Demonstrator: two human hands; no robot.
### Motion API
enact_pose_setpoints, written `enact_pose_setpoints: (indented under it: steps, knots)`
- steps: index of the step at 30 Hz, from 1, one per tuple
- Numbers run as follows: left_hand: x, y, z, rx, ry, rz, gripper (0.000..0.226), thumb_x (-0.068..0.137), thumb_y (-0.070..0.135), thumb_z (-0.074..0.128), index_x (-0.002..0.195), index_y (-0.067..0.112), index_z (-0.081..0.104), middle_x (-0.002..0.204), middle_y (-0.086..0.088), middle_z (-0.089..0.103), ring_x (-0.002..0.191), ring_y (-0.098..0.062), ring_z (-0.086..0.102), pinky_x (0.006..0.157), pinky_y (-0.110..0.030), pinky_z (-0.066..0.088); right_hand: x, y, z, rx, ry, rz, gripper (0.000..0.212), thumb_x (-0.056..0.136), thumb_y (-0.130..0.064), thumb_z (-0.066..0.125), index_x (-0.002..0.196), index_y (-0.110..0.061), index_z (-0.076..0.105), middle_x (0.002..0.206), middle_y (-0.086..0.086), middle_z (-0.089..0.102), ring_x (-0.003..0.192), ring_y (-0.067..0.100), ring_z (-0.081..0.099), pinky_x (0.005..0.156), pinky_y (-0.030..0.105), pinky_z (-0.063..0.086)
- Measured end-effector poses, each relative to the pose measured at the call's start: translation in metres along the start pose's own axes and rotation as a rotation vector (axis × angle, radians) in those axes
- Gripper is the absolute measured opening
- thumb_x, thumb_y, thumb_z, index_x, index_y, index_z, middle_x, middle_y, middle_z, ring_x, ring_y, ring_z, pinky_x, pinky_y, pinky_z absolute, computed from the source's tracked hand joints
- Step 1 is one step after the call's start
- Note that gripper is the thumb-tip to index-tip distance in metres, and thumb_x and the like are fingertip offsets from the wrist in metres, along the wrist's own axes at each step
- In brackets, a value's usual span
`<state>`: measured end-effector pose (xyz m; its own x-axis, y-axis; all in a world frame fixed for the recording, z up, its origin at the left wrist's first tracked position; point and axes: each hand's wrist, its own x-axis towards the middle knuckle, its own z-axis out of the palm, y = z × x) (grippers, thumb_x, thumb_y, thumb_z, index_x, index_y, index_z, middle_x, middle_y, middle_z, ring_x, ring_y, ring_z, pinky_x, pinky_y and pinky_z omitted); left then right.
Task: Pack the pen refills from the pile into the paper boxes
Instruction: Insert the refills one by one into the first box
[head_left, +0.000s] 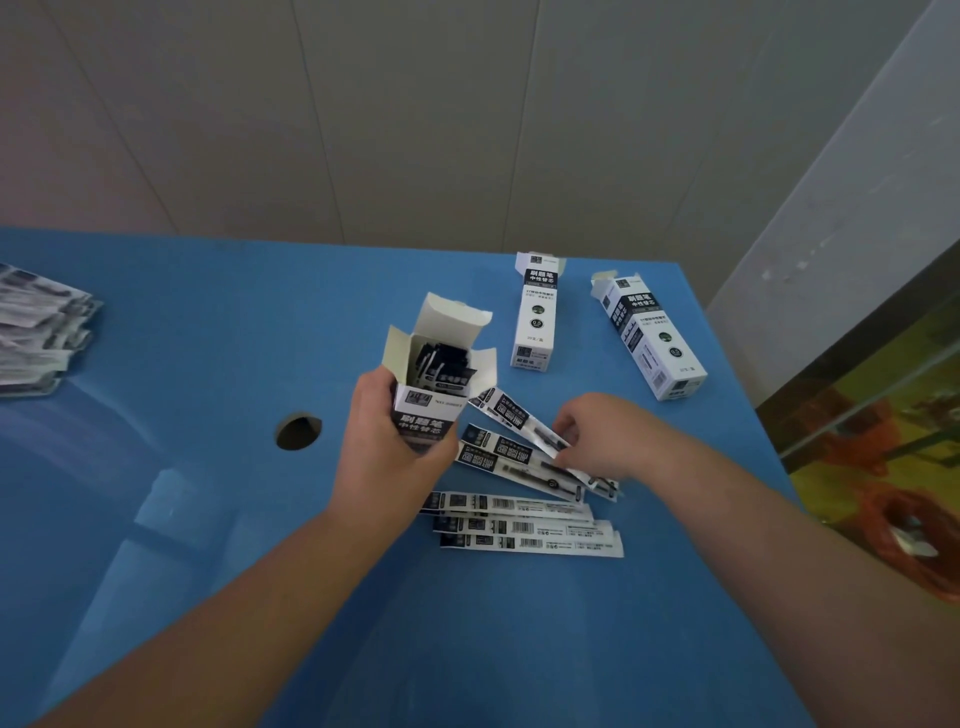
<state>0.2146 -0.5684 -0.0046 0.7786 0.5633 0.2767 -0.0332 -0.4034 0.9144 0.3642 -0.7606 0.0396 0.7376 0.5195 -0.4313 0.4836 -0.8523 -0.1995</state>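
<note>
Gripped in my left hand (387, 441) is an open paper box (434, 374), white with a black label, flaps up, dark refill packets (441, 366) standing inside. Just right of it, my right hand (597, 436) pinches one of the flat pen refills (519, 415), long white sleeves with black print, from the small pile (524, 525) on the blue table (208, 519). Beyond stand two more boxes (535, 317), one upright, one leaning (649, 338).
</note>
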Motion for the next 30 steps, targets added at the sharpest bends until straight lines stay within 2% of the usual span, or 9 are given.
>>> enact_pose_setpoints:
  steps: [3,9,15,19,22,26,28,30]
  knots:
    - [-0.001,0.000,0.000,0.020,0.000,0.010,0.045,0.070,0.044,0.075,0.100,0.062,0.046,0.103,0.002,0.062,0.093,-0.016,0.066,0.075,-0.033,0.056,0.001,0.002,-0.002,-0.014,-0.043,0.006,0.014,0.079,-0.035,0.073,0.089,-0.026,0.076,0.084,-0.007,0.072,0.080,0.015,0.068,0.076,0.036,0.059]
    - [-0.001,0.001,-0.001,0.016,0.004,0.010,0.044,0.070,0.046,0.073,0.099,0.062,0.045,0.102,0.004,0.061,0.089,-0.010,0.065,0.069,-0.019,0.050,0.000,0.005,-0.001,-0.007,-0.054,0.009,0.012,0.079,-0.033,0.071,0.084,-0.023,0.076,0.082,-0.001,0.074,0.078,0.016,0.070,0.074,0.036,0.060]
    - [-0.001,0.003,-0.001,0.011,-0.001,0.014,0.045,0.070,0.046,0.075,0.098,0.063,0.045,0.103,0.001,0.061,0.091,-0.016,0.066,0.072,-0.031,0.056,-0.002,0.006,-0.003,0.013,-0.036,0.005,0.012,0.082,-0.029,0.072,0.084,-0.018,0.076,0.083,0.004,0.074,0.080,0.019,0.070,0.071,0.033,0.056]
    - [-0.001,0.001,-0.001,0.002,-0.003,0.008,0.045,0.069,0.048,0.075,0.100,0.062,0.045,0.104,0.001,0.062,0.090,-0.014,0.067,0.068,-0.022,0.055,-0.007,0.010,-0.010,0.081,-0.018,0.023,0.013,0.082,-0.027,0.071,0.077,-0.015,0.073,0.076,0.004,0.072,0.064,0.017,0.063,0.058,0.028,0.049]
    - [-0.001,0.000,-0.001,0.007,-0.001,-0.008,0.046,0.070,0.048,0.076,0.102,0.062,0.046,0.105,0.000,0.062,0.093,-0.017,0.068,0.074,-0.034,0.059,-0.010,0.015,-0.017,0.141,0.016,0.020,0.014,0.081,-0.029,0.074,0.077,-0.016,0.074,0.075,0.003,0.073,0.068,0.018,0.069,0.060,0.030,0.054]
    - [0.000,-0.001,0.000,0.018,0.007,-0.005,0.047,0.070,0.046,0.076,0.103,0.062,0.046,0.105,0.002,0.063,0.094,-0.017,0.068,0.075,-0.039,0.060,-0.014,0.024,-0.023,0.312,0.043,0.018,0.009,0.077,-0.030,0.079,0.076,-0.021,0.076,0.068,-0.004,0.074,0.061,0.012,0.071,0.069,0.034,0.060]
    - [0.000,-0.002,0.001,0.010,0.009,0.004,0.048,0.070,0.045,0.077,0.104,0.062,0.046,0.104,0.003,0.063,0.093,-0.017,0.067,0.074,-0.037,0.058,-0.019,0.027,-0.024,0.485,0.065,0.023,0.007,0.078,-0.027,0.081,0.078,-0.022,0.076,0.071,-0.004,0.076,0.062,0.013,0.071,0.070,0.036,0.061]
    - [0.000,-0.004,0.001,0.009,0.016,0.013,0.048,0.071,0.045,0.076,0.103,0.063,0.046,0.103,0.004,0.062,0.091,-0.015,0.067,0.071,-0.030,0.054,-0.027,0.026,-0.025,0.714,0.107,0.009,0.008,0.080,-0.021,0.083,0.085,-0.018,0.077,0.078,-0.001,0.078,0.070,0.015,0.074,0.067,0.031,0.060]
